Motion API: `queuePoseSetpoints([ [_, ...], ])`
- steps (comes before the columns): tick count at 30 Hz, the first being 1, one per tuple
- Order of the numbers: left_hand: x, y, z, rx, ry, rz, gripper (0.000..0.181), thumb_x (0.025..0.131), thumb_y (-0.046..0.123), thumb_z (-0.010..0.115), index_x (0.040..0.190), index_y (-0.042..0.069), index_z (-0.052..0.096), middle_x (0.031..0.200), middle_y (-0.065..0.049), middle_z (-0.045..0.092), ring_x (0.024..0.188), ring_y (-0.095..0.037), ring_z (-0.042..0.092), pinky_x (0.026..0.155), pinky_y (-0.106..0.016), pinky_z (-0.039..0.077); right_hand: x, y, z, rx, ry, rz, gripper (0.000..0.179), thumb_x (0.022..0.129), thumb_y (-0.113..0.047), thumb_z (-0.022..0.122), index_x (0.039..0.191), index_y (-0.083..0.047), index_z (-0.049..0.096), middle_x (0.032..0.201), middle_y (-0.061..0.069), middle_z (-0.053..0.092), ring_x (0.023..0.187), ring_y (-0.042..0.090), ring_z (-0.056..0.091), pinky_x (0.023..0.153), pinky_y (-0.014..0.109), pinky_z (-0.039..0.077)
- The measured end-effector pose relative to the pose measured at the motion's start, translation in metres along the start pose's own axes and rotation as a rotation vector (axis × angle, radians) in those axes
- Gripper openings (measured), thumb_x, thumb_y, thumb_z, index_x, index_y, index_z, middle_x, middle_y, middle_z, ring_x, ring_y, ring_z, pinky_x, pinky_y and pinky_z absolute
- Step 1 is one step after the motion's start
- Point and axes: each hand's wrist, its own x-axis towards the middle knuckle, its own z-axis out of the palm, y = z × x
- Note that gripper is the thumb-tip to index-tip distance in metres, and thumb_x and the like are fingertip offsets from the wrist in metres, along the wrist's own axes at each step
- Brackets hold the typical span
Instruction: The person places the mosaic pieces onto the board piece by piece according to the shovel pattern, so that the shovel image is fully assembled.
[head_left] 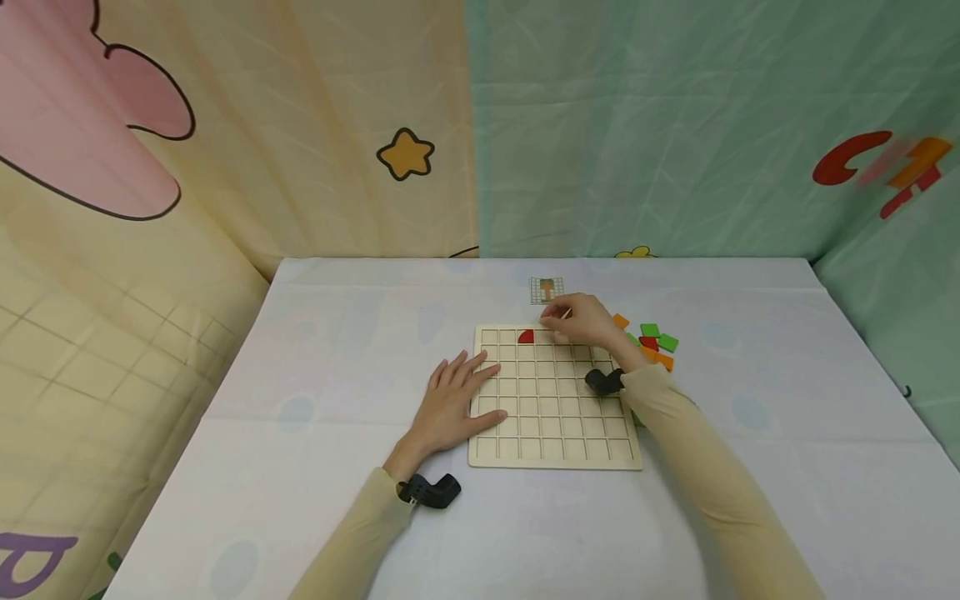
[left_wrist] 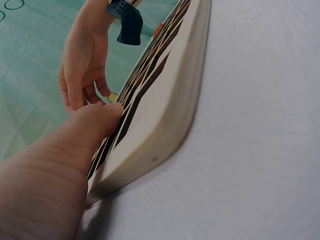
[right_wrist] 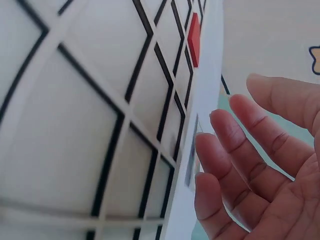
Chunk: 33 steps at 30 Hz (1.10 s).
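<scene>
A pale wooden grid board lies on the table, and a red piece with one rounded corner sits in its farthest row. My left hand rests with spread fingers on the board's left side; in the left wrist view its thumb lies over the edge of the grid. Over the far edge of the board is my right hand, right of the red piece. The right wrist view shows its fingers loosely bent with nothing between them, and the red piece beyond.
Behind the board lies a small card printed with a grid and a brown and green figure. Loose orange, green and red pieces lie in a heap to the right, partly behind the right forearm. Patterned curtains enclose the table.
</scene>
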Motion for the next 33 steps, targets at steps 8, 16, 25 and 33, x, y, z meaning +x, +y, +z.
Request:
queuePoseSetpoints([
  [8,0.0,0.0,0.001,-0.001,0.013,0.006,0.07,0.087,0.057,0.055,0.146,0.021,0.04,0.154,-0.003,0.024,0.142,-0.028,0.012,0.112,-0.045,0.003,-0.018,0.014,-0.021,0.019,0.084,0.059,0.022,0.094,-0.025,0.061,0.103,-0.007,0.069,0.096,0.009,0.064,0.081,0.025,0.058,0.07,0.039,0.048],
  [16,0.0,0.0,0.0,0.0,0.021,0.01,0.07,0.087,0.056,0.056,0.145,0.021,0.041,0.154,-0.003,0.025,0.141,-0.029,0.013,0.112,-0.045,0.003,-0.04,0.024,-0.039,0.011,0.111,0.152,0.022,0.092,-0.026,0.064,0.101,-0.006,0.069,0.099,0.011,0.063,0.085,0.027,0.056,0.07,0.041,0.047],
  [25,0.0,0.0,-0.001,0.006,0.018,0.007,0.07,0.087,0.058,0.055,0.145,0.021,0.041,0.154,-0.003,0.025,0.141,-0.029,0.013,0.112,-0.045,0.003,-0.058,0.039,-0.052,-0.058,0.045,0.221,0.026,0.089,-0.023,0.068,0.101,0.0,0.068,0.088,0.01,0.059,0.078,0.027,0.051,0.069,0.038,0.042],
  [33,0.0,0.001,0.0,0.0,0.022,0.013,0.071,0.087,0.057,0.056,0.145,0.02,0.041,0.154,-0.003,0.026,0.141,-0.03,0.014,0.112,-0.046,0.004,-0.067,0.05,-0.056,-0.114,0.017,0.287,0.033,0.086,-0.027,0.07,0.107,-0.001,0.066,0.09,0.011,0.059,0.074,0.026,0.052,0.065,0.038,0.042],
])
